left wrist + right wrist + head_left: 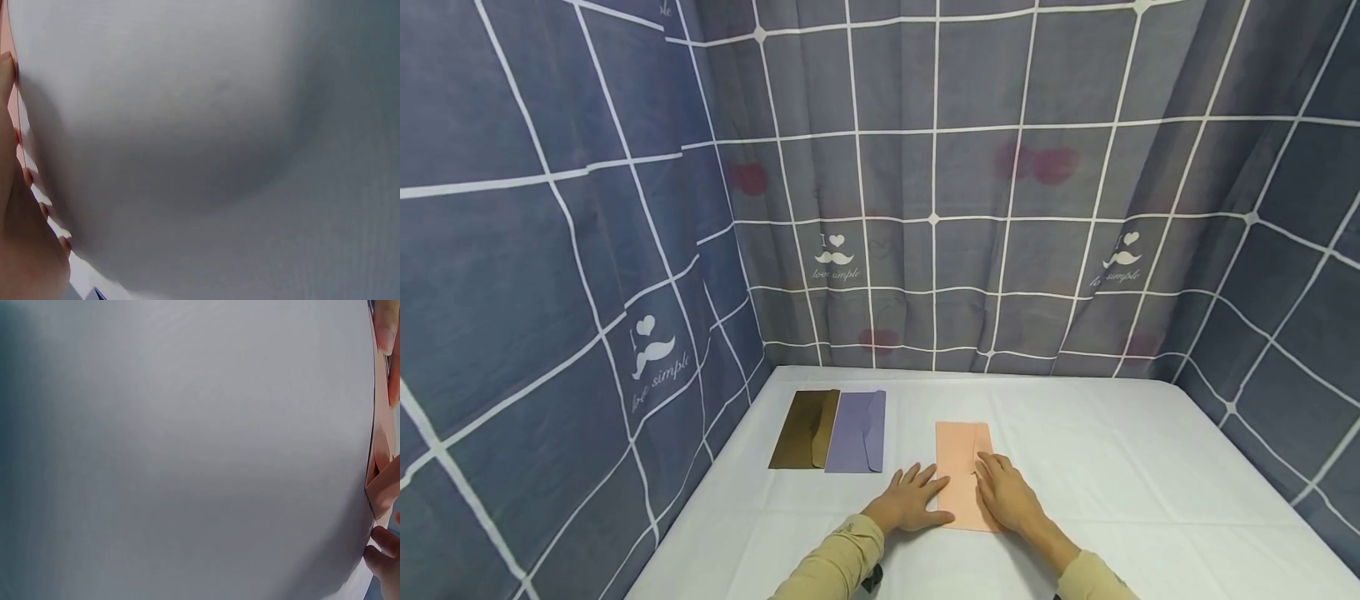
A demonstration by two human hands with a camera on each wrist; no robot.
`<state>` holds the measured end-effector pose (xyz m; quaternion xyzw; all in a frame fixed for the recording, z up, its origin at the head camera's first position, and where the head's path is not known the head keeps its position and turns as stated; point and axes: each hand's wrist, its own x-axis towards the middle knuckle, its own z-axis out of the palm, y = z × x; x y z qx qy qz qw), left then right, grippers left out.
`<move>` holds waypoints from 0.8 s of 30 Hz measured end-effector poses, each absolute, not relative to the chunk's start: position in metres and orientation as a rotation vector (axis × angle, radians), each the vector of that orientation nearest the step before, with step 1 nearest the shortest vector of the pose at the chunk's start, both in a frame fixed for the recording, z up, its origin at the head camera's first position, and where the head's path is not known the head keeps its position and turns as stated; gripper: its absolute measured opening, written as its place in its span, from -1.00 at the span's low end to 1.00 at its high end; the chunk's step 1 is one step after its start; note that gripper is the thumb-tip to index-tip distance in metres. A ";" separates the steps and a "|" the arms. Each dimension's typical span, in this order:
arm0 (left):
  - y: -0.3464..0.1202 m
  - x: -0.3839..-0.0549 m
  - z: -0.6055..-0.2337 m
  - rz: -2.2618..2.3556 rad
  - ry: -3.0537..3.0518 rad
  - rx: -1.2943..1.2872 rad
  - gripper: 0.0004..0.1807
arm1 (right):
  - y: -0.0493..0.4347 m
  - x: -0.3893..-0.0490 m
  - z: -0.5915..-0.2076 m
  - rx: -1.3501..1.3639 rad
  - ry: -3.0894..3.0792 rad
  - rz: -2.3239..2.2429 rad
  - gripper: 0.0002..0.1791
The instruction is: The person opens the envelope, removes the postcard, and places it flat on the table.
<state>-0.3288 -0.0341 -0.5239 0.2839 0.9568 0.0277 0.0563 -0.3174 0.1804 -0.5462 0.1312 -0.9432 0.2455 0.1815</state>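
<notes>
- Gridded curtain (895, 179) on 3 sides, 1 white table (1112, 467).
- 3 envelopes: 1 peach envelope (960, 490) flat on table, under hands; 1 purple envelope (853, 433) left of peach, slightly farther back; 1 brown envelope (799, 429) farther left of peach.
- 2 hands: left hand (908, 502) spread, fingers relaxed, on peach's left edge; right hand (1009, 497) on peach's right side at flap, can't tell if pinching.

Head view: R grip (1009, 493) is hiding pt. of the RH side of the peach envelope (957, 500), & L grip (908, 500) is covering a bit of its LH edge. L sleeve (838, 557), R sleeve (1093, 578) & counter (1150, 467) are running off the btm. A dk. item (872, 577) by the L sleeve is looking too small to ID. Wrist views are cropping the envelope to edge slivers.
</notes>
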 end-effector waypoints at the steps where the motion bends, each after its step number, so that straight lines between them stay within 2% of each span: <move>1: -0.034 -0.329 -0.523 0.085 2.903 0.862 -0.24 | 0.180 -0.318 -0.546 0.373 -2.655 0.699 -0.52; 14: -0.032 -0.327 -0.522 0.138 2.873 0.853 -0.25 | 0.182 -0.314 -0.548 0.382 -2.609 0.731 -0.57; 24: -0.035 -0.333 -0.527 0.115 2.871 0.871 -0.22 | 0.203 -0.312 -0.547 0.328 -2.550 0.719 -0.58</move>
